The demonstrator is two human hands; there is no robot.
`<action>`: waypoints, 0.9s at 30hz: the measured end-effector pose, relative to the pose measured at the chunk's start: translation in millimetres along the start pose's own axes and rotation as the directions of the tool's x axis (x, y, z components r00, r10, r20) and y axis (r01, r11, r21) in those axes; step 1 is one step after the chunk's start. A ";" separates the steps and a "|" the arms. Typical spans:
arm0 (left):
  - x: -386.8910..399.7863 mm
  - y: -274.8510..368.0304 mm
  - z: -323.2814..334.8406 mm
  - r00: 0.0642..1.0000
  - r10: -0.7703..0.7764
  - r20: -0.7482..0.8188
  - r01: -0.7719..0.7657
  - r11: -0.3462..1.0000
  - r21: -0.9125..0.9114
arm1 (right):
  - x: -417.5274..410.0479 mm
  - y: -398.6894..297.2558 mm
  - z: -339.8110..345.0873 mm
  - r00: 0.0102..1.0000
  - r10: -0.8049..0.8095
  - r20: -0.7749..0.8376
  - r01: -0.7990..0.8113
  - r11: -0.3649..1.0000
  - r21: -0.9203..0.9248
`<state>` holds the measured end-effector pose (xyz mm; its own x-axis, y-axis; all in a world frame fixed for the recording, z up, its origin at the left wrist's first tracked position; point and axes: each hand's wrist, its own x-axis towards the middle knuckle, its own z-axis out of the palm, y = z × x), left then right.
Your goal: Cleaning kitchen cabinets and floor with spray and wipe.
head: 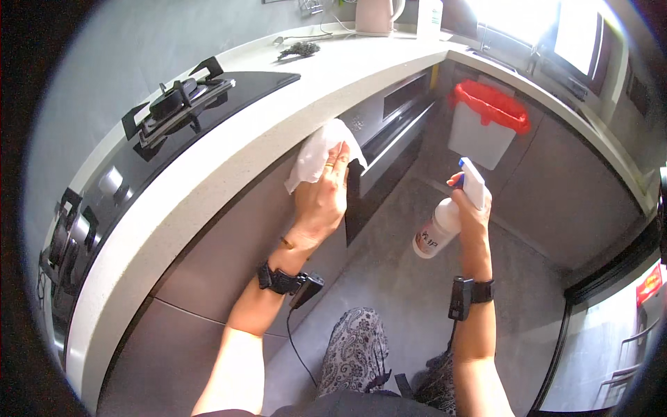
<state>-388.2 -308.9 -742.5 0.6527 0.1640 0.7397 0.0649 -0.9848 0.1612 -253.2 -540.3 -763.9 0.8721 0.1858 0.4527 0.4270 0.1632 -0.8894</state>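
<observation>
My left hand [324, 195] presses a white cloth [312, 156] against the front of the cabinet, just under the counter's edge. Its fingers lie over the cloth, at the left end of a built-in appliance [385, 125] with a dark panel and a bright horizontal edge. In my right hand [473, 206] is a white spray bottle [436, 229] with a blue and white trigger head [472, 182]. The bottle hangs tilted over the floor, its base toward the left, and its label bears writing.
A pale countertop [333, 88] curves around, carrying a black gas hob [208, 112], a dark bunched object [299, 49] and a pink kettle [374, 18]. A white bin [482, 135] with a red liner hangs on the far cabinet. A sink [492, 60] lies at the back right.
</observation>
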 end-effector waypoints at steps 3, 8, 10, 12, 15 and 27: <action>3.5 0.3 -3.6 0.995 0.103 0.008 -0.103 0.985 0.138 | -2.5 16.1 -19.3 1.000 -0.007 0.020 0.008 1.000 -0.022; 15.2 -10.7 28.3 0.983 0.085 0.163 -0.124 0.962 0.245 | -20.2 59.3 -41.6 0.999 0.033 0.021 -0.036 0.987 0.158; 42.7 -1.3 46.4 0.911 -0.112 0.398 -0.024 0.947 0.321 | -22.4 84.0 -56.4 0.995 0.063 0.074 -0.073 0.988 0.133; 66.9 -9.6 65.1 0.886 -0.098 0.452 -0.099 0.915 0.392 | -25.6 111.3 -59.0 0.991 0.082 0.105 -0.105 0.967 0.234; 98.3 -10.2 84.3 0.896 -0.041 0.442 -0.232 0.806 0.545 | -18.4 133.5 -61.1 0.989 0.145 0.039 -0.150 0.947 0.283; 29.4 -53.2 -4.7 0.912 0.114 0.393 -0.359 0.686 0.633 | -2.5 194.8 -90.6 0.993 0.116 -0.016 -0.104 0.940 0.324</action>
<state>-376.0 -251.4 -726.2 0.8996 0.0147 0.4364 0.2884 -0.7704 -0.5686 -150.6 -596.8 -944.0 0.9193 0.1880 0.3458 0.2331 0.4480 -0.8631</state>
